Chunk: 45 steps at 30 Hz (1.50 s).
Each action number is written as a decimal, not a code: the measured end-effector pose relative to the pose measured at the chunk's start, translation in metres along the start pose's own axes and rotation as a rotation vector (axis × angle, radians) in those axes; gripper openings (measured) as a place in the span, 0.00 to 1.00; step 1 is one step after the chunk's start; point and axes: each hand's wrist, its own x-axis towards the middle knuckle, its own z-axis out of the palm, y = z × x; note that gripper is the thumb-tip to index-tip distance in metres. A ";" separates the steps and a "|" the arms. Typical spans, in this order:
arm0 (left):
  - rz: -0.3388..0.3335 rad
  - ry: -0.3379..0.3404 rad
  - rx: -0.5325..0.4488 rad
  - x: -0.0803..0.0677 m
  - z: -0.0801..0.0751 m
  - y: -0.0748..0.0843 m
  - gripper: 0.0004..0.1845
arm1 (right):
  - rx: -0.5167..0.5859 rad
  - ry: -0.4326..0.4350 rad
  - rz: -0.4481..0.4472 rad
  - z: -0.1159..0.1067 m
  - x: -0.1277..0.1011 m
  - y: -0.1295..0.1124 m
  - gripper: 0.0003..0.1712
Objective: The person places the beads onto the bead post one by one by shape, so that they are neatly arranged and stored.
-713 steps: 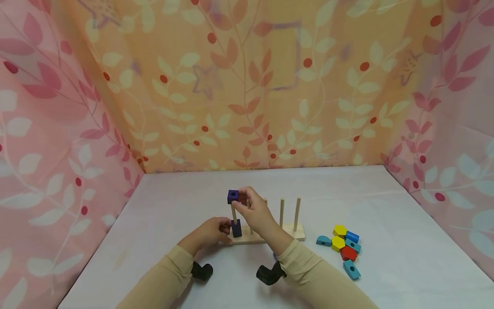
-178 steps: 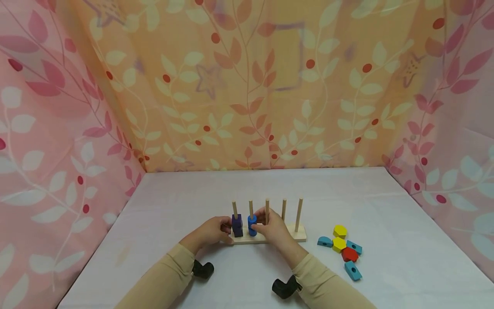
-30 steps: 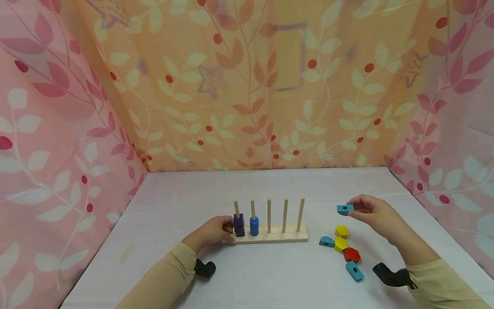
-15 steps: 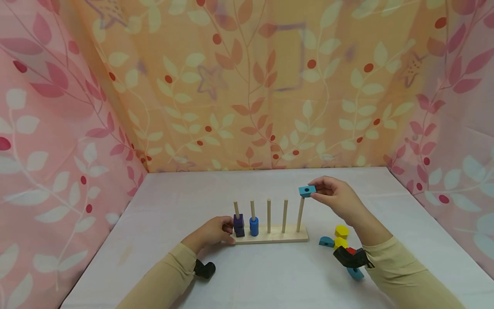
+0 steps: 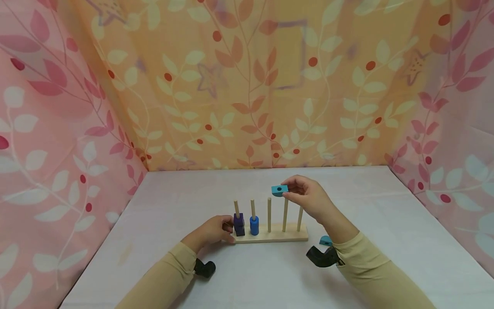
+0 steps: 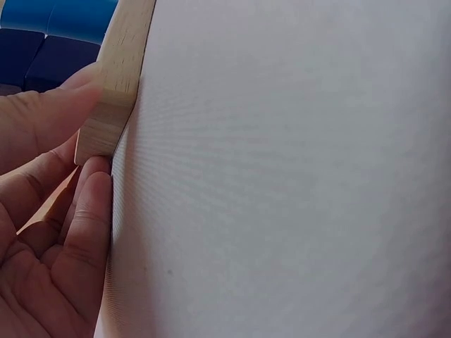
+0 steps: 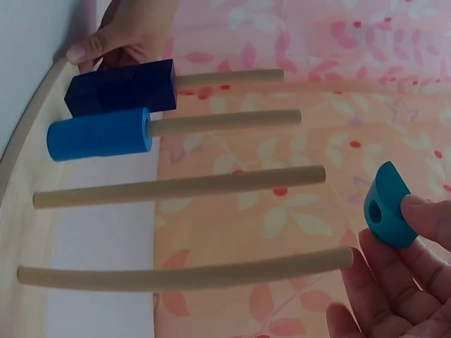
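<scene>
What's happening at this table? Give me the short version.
A person is working with a wooden peg board that has five upright pegs. The left hand holds the board's left end steady on the table. The right hand pinches a teal block with a hole through it, in the air above the middle pegs. Dark purple blocks sit on the first peg and a blue cylinder on the second; the other three pegs are bare.
</scene>
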 end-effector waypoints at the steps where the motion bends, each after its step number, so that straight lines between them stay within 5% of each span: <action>1: 0.001 -0.001 0.000 0.000 0.000 0.000 0.20 | -0.004 0.008 -0.008 0.002 0.000 0.000 0.14; 9: -0.004 -0.006 -0.007 -0.001 -0.001 0.000 0.20 | -0.049 0.003 -0.064 0.013 0.001 -0.008 0.13; 30: 0.011 -0.011 -0.025 0.001 -0.001 -0.002 0.21 | 0.007 0.022 0.065 0.036 -0.001 0.010 0.12; 39: 0.002 -0.003 -0.033 0.002 -0.001 -0.002 0.21 | 0.091 0.094 0.132 0.047 -0.005 0.025 0.25; 45: -0.006 0.006 -0.031 0.002 0.000 -0.002 0.21 | 0.151 0.104 0.179 0.053 -0.010 0.036 0.22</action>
